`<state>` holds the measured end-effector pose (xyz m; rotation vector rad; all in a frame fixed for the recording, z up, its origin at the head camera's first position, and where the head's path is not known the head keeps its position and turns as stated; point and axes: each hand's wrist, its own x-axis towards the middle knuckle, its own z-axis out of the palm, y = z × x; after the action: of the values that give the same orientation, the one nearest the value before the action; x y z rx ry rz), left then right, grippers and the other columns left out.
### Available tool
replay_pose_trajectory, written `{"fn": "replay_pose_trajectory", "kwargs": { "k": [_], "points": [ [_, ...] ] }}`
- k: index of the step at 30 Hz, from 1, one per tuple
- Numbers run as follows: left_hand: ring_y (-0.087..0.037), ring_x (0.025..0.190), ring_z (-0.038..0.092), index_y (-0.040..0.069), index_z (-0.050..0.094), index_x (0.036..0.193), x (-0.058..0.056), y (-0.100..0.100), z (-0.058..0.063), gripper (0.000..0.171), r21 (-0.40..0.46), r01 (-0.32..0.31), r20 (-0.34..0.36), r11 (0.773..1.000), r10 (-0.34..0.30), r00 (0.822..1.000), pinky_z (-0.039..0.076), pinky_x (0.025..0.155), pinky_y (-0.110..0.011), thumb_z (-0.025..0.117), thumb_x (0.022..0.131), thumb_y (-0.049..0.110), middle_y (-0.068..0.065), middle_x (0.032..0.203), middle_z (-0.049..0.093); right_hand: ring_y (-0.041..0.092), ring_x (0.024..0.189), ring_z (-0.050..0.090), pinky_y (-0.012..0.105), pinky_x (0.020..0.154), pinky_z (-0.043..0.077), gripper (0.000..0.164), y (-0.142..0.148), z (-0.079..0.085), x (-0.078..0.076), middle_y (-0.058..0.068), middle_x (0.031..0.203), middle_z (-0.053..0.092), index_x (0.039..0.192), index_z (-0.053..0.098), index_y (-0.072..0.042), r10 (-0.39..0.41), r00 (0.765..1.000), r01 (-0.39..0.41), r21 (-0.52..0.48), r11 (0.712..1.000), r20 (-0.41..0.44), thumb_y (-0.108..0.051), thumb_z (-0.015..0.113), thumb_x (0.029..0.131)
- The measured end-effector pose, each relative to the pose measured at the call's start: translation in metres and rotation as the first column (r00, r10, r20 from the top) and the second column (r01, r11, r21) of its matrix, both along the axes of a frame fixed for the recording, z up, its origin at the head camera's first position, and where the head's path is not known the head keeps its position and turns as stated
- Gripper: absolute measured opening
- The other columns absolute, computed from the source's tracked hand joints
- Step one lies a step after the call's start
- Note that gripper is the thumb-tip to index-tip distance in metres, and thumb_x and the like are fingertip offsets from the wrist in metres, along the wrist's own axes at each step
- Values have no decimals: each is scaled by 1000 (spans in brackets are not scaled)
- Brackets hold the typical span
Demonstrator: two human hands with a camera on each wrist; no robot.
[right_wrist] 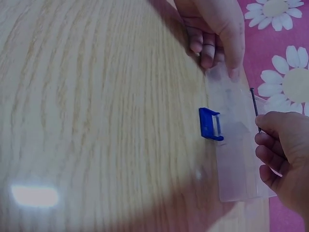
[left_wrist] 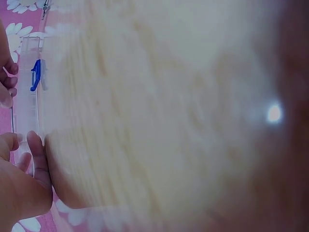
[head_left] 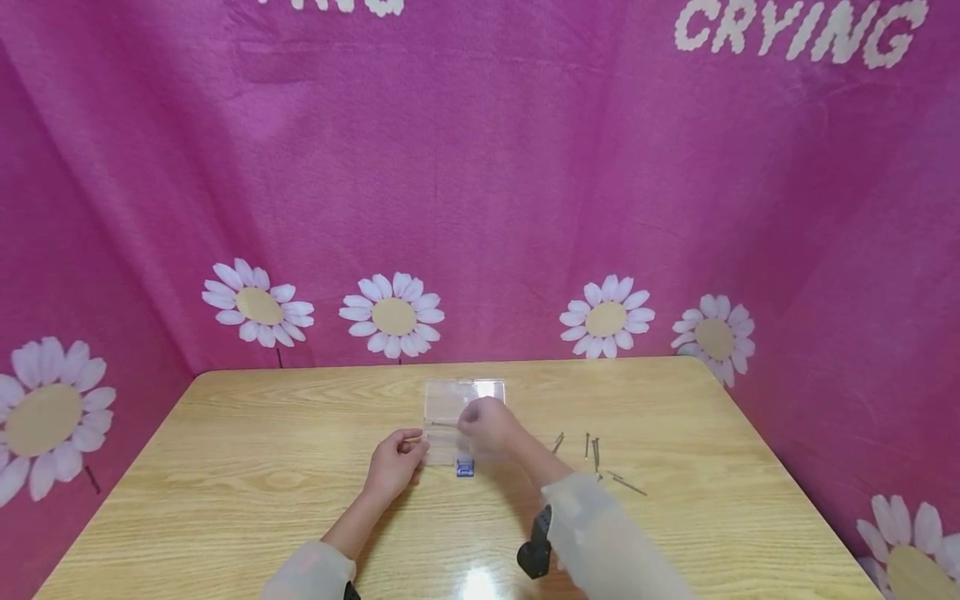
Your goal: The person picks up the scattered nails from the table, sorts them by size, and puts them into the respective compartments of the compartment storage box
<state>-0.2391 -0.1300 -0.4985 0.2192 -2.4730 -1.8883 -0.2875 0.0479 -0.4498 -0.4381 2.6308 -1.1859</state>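
A clear plastic box (head_left: 438, 454) with a blue latch (head_left: 465, 468) at its front lies on the table, its lid (head_left: 450, 400) raised at the back. My left hand (head_left: 396, 462) holds the box's left end, thumb and fingers at the corner. Over the box, my right hand (head_left: 489, 425) pinches a thin dark nail (right_wrist: 255, 104) between thumb and fingertips. The nail's small flat head points left, toward the left hand, and its other end is partly hidden by the fingers. In the right wrist view the blue latch (right_wrist: 210, 124) stands out from the box's front edge.
Several loose nails (head_left: 597, 454) lie scattered on the wooden table (head_left: 285, 467), right of the box. A pink cloth (head_left: 495, 208) with daisies hangs behind the table's back edge and along both sides. Black wrist camera gear (head_left: 535, 550) sits by the right sleeve.
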Motion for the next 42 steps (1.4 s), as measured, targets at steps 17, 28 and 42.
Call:
{"fn": "replay_pose_trajectory", "kwargs": {
  "k": [17,28,42],
  "points": [
    [-10,56,52,-4,57,117,-1,0,-1,31,17,4,-1,1000,-4,1000,48,46,-21,59,90,11,-5,78,59,16,79,58,34,78,53,14,-13,-8,0,7,87,66,91,68,-3,-19,998,21,36,999,-52,-14,60,88],
    [-10,55,52,-4,57,117,-1,0,1,31,14,5,-9,1000,-5,1000,47,46,-21,59,90,11,-5,77,58,20,86,62,36,81,54,16,-17,-10,-3,11,93,69,93,70,-3,-61,994,67,68,995,-87,-15,63,87],
    [-9,57,53,-3,58,117,-2,1,-1,31,3,-3,-9,1000,3,1000,48,46,-22,60,89,11,-6,79,60,19,84,60,33,76,53,15,1,-5,-5,8,90,66,94,69,-5,-62,996,60,-24,998,-70,-18,63,87]
  ]
}}
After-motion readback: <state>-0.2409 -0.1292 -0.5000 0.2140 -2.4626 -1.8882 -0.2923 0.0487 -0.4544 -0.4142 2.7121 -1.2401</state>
